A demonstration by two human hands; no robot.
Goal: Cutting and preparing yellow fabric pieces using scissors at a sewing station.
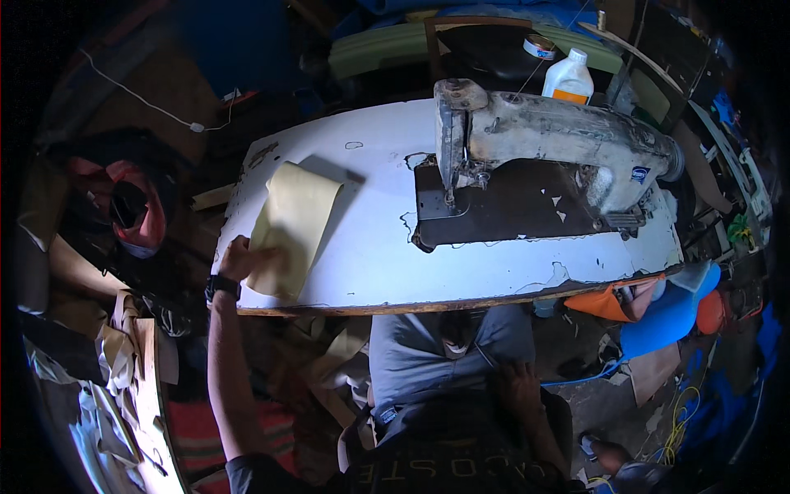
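My left hand (240,258) rests on the near end of a pale yellow strip of material (293,222) that lies on the left part of a white sewing table (370,247). A dark watch sits on that wrist. My right hand (518,385) lies on my lap below the table edge, fingers spread on the dark cloth of my clothes, holding nothing. An old grey sewing machine (543,132) stands on the table's right half, its needle end over a dark base plate (510,206).
A white plastic bottle (568,80) and a tape roll (539,47) sit behind the machine. Cloth scraps and boards pile up at the lower left (132,370). Blue and orange bags (658,309) hang at the table's right end. A helmet-like object (132,210) lies at left.
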